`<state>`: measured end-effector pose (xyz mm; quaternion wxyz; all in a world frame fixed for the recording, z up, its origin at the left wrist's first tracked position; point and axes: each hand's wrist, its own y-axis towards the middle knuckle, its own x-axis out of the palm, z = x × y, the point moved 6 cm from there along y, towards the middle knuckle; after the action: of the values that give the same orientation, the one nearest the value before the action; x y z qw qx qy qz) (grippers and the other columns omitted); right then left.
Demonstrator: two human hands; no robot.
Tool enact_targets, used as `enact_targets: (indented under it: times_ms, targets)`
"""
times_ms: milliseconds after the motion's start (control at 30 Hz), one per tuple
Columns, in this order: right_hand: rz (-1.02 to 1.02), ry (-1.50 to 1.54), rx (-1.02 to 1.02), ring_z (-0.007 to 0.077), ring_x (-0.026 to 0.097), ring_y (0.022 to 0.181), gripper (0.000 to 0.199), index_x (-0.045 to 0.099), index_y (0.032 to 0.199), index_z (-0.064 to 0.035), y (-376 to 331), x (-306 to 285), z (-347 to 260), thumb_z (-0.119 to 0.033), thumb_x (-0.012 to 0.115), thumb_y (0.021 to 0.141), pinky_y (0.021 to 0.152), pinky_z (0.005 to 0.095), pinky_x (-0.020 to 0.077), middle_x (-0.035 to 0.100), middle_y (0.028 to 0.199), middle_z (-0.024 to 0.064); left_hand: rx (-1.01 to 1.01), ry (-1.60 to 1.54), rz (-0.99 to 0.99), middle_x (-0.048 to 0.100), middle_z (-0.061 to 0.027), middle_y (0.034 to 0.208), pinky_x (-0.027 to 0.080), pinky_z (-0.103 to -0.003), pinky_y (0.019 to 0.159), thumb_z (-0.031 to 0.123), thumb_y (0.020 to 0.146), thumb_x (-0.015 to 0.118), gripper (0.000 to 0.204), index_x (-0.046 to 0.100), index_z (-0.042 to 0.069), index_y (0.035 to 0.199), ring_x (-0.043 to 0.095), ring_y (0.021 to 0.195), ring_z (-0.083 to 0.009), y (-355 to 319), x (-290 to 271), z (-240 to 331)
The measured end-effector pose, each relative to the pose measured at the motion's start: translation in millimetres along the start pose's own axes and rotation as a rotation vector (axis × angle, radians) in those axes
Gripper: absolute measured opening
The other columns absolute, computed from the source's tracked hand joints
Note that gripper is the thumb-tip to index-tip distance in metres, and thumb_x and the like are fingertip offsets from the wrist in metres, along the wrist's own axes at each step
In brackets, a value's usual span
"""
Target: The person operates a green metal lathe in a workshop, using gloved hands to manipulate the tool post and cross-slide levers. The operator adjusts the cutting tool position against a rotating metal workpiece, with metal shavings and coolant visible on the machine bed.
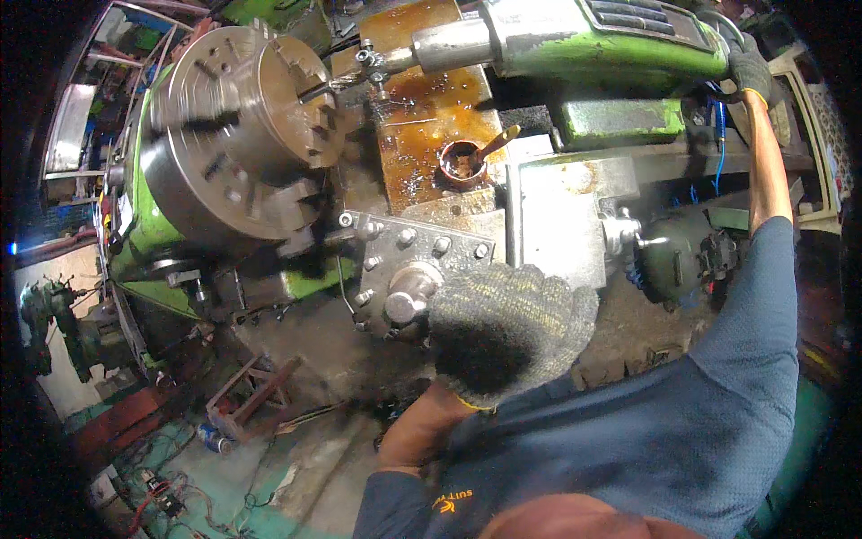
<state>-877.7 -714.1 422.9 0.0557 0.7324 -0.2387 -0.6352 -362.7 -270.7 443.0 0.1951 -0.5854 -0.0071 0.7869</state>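
Observation:
My left hand (512, 332), in a grey knit glove, rests at the right side of the square tool post (422, 238). Its fingers look laid over the edge rather than clenched, and their tips are partly hidden. Beside the glove is the round central knob (409, 298) of the tool post, with several bolts around it. My right arm reaches far right, where my gloved right hand (747, 70) is closed around the tailstock handwheel (721, 29). The green tailstock (611, 40) carries a chuck with a bit (348, 81) pointing at the large lathe chuck (242, 126).
A brown cup with a brush (462, 164) stands on the oily carriage plate (404, 135). A pale metal slide (561, 216) and a dark motor-like housing (673, 256) lie to the right. Below left are a rusty metal frame (254, 395), a can (214, 438) and loose cables (193, 508).

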Motion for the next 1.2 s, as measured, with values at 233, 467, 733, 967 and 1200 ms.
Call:
enact_targets:
  times_ms: [233,467,733,967,1200]
  targets:
    - [0.159,-0.026,-0.104,0.0467,0.071,0.098,0.040,0.062,0.114,-0.0019,-38,-30,-60,-0.029,0.063,0.085,0.088,0.0496,0.0559,0.071,0.104,0.0310,0.028,-0.033,0.106,0.070,-0.0107,0.085,0.050,-0.041,0.077,0.033,0.093,0.066,0.026,0.072,0.008,0.089,0.064,0.080,-0.0281,-5,1,2]
    - [0.219,-0.107,-0.112,0.0468,0.071,0.100,0.040,0.060,0.116,-0.0039,-19,-24,-39,-0.030,0.065,0.087,0.089,0.0531,0.0552,0.072,0.106,0.0295,0.079,-0.178,0.346,0.070,-0.0107,0.084,0.050,-0.041,0.076,0.030,0.092,0.067,0.024,0.072,0.007,0.088,0.064,0.078,-0.0279,-41,-3,-3]
    - [0.102,-0.060,-0.019,0.0521,0.062,0.116,0.051,0.056,0.131,-0.0206,-14,-12,-9,-0.052,0.053,0.090,0.095,0.0568,0.0482,0.068,0.125,0.0267,-0.043,-0.335,0.548,0.070,-0.0107,0.082,0.050,-0.041,0.073,0.027,0.091,0.069,0.021,0.072,0.006,0.086,0.064,0.076,-0.0277,-95,15,-20]
    - [-0.012,-0.047,0.057,0.0448,0.062,0.122,0.058,0.058,0.139,-0.0233,21,16,28,-0.057,0.056,0.092,0.098,0.0522,0.0486,0.067,0.130,0.0239,-0.108,-0.287,0.762,0.070,-0.0107,0.081,0.050,-0.041,0.072,0.024,0.090,0.071,0.019,0.072,0.005,0.085,0.063,0.074,-0.0276,-60,5,-26]
    - [-0.019,0.822,-0.123,0.0190,0.063,0.115,0.054,0.059,0.143,-0.0030,52,82,62,-0.043,0.052,0.107,0.101,0.0333,0.0480,0.067,0.132,0.0096,-0.201,-0.150,0.987,0.070,-0.0107,0.080,0.050,-0.041,0.070,0.021,0.088,0.072,0.017,0.072,0.004,0.084,0.063,0.072,-0.0274,-34,-10,-20]
